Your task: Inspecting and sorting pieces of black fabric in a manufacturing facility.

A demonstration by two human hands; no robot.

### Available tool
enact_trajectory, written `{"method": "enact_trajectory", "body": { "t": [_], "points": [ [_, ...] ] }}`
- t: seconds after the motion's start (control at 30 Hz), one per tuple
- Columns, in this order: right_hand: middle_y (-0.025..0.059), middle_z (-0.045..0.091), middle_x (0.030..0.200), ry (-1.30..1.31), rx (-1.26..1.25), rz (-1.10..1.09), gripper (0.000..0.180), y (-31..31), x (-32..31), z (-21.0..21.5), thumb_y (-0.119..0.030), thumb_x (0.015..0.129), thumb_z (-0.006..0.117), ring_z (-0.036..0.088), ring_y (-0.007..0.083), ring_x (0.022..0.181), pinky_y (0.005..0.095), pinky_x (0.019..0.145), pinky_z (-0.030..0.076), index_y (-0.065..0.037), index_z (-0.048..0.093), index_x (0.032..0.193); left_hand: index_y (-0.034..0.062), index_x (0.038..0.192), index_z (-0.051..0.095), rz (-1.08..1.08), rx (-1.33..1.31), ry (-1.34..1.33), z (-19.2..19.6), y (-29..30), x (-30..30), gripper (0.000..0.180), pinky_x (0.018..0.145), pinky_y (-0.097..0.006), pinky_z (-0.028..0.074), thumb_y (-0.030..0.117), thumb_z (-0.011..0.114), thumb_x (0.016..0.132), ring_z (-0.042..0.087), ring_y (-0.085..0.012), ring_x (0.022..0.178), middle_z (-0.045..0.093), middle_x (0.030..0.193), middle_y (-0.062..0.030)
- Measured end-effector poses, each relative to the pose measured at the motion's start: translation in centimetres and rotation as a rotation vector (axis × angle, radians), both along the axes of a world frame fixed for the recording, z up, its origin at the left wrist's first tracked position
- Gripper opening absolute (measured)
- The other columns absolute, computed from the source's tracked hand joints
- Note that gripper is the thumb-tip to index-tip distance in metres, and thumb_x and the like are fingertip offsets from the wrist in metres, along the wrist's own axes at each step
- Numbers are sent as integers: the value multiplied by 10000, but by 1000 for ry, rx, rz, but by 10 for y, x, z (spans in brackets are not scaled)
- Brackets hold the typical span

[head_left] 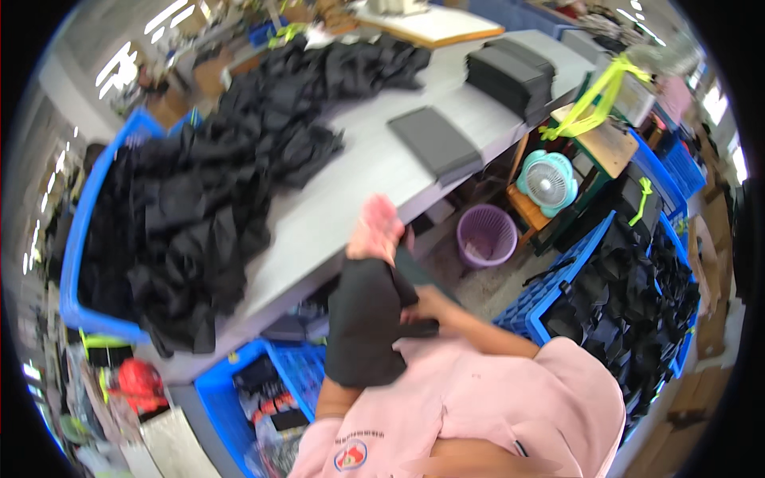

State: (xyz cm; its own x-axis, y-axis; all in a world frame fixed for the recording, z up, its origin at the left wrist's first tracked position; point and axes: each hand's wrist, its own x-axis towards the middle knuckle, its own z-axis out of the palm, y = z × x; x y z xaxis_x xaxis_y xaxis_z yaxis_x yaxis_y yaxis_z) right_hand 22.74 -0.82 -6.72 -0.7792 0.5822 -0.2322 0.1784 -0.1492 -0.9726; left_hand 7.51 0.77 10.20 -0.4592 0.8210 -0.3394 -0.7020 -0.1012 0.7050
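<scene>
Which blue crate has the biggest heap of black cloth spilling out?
The left crate: its black cloth spills across the table. The right crate keeps its cloth inside.

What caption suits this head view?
Both hands, left hand and right hand, pull a black cloth piece beside a grey table.

The scene is evenly and brightly lit by ceiling strip lights [163, 16], blown out to white glare. Soft shadows are cast. Straight edges are bent by fisheye distortion near the black rim. The raised left hand [374, 231] is motion-blurred.
</scene>
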Motion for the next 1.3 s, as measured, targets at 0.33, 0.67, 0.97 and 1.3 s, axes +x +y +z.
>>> {"method": "enact_trajectory", "body": {
  "t": [0.33, 0.67, 0.97, 1.3],
  "points": [
    [89, 637, 1085, 195, 735, -249, 381, 22, -46, 122, -199, 872, 753, 625, 197, 1030, 317, 895, 491, 11, 607, 1154, 102, 1456, 465, 205, 106, 57, -83, -13, -70, 521, 1159, -398, 291, 347, 556, 1005, 370, -210, 1408, 449, 1503, -64],
    [96, 648, 978, 11, 641, -152, 346, 34, -100, 88, -66, 845, 683, 641, 237, 937, 337, 844, 498, -14, 548, 1159, 44, 1432, 471, 264, 124, 163, -78, -6, -81, 520, 1138, -345, 324, 290, 594, 991, 402, -189, 1379, 470, 1476, -78],
    [-50, 609, 808, 343, -188, -361, 287, 100, -101, 95, -133, 974, 636, 497, 20, 768, 205, 697, 387, -30, 533, 1222, 27, 1476, 391, -364, -154, 2007, -55, -55, -59, 542, 1145, -342, 342, 193, 524, 976, 417, -237, 1381, 479, 1458, -122],
    [176, 480, 1331, 167, 607, -390, 771, 62, -96, 96, -175, 796, 820, 591, 246, 1112, 379, 952, 497, -4, 388, 1412, 5, 1502, 359, -150, 98, 591, -75, -65, -56, 560, 1051, -346, 455, 124, 549, 988, 525, -272, 1284, 461, 1483, -138]
  ]
}}
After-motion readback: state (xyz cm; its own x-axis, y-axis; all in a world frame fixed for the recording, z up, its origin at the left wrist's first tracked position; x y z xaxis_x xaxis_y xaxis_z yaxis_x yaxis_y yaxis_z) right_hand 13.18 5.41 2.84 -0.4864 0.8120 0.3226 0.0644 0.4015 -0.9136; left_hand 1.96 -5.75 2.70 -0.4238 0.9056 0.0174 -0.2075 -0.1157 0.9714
